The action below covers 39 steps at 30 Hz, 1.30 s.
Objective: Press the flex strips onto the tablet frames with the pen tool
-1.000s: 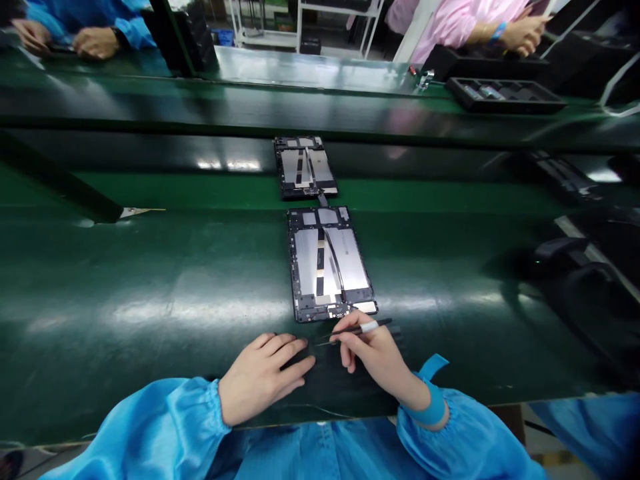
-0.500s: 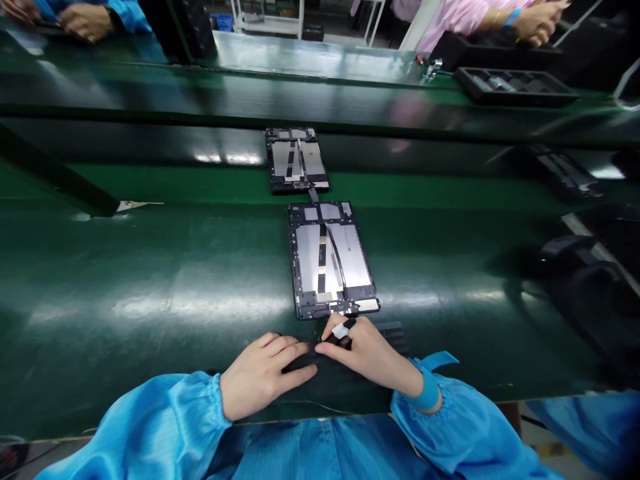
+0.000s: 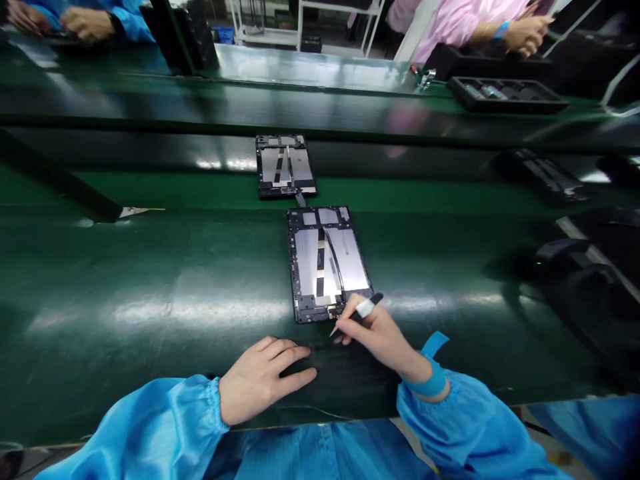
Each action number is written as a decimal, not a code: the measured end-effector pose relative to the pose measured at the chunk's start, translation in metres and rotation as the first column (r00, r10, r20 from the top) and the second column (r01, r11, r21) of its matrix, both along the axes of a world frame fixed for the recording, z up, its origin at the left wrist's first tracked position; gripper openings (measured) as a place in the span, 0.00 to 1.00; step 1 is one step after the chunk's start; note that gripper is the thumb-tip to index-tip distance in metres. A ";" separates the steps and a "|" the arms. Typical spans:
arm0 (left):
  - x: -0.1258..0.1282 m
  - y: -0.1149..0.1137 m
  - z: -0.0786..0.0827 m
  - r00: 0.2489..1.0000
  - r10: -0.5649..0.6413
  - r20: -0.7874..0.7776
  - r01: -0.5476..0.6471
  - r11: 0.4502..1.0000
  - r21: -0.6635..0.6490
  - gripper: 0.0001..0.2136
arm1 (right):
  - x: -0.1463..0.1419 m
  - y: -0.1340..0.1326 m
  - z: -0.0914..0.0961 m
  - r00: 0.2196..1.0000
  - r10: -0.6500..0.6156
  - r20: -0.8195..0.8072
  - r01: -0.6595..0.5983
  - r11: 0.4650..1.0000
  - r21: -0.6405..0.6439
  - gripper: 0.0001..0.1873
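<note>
The right hand [image 3: 373,333] pinches dark tweezers [image 3: 367,307] with a white wrap, their tips pointing down and left, just below the bottom edge of the nearer opened tablet [image 3: 307,260]. That tablet lies flat directly ahead of this hand, whose fingers hide its lower right corner. To the hand's left, the left hand [image 3: 267,377] rests palm down, gripping nothing, fingers loosely spread on the green bench [image 3: 190,267] (the surface between the two hands is too dark to read). Farther ahead of the hands, beyond the first tablet and slightly left, sits a second opened tablet [image 3: 302,163], with a small grey tab [image 3: 301,199] between the two. A dark slanting post [image 3: 65,180] stands well off to the left hand's far left, and bulky black equipment [image 3: 585,267] takes up the bench well to the right hand's right. Farthest ahead and right is a black compartment tray [image 3: 507,97], near a pink-sleeved co-worker's hands [image 3: 526,37].
</note>
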State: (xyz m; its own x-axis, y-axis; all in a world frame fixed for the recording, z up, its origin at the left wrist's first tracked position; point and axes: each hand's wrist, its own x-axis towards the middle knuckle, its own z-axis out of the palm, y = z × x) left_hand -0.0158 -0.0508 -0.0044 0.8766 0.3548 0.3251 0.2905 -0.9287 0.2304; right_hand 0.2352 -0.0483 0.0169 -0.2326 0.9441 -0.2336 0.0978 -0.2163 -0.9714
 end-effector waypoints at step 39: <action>0.010 0.038 -0.004 0.968 0.177 0.180 -0.186 0.982 0.037 0.05 | -0.008 0.063 0.005 0.980 0.177 0.088 -0.159 0.970 -0.182 0.13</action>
State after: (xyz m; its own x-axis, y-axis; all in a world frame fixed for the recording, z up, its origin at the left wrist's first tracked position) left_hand -0.0054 -0.0133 -0.0083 0.7268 0.4807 0.4906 0.4149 -0.8765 0.2441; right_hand 0.2272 0.0146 0.0214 -0.3508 0.8366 -0.4208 0.2447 -0.3518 -0.9035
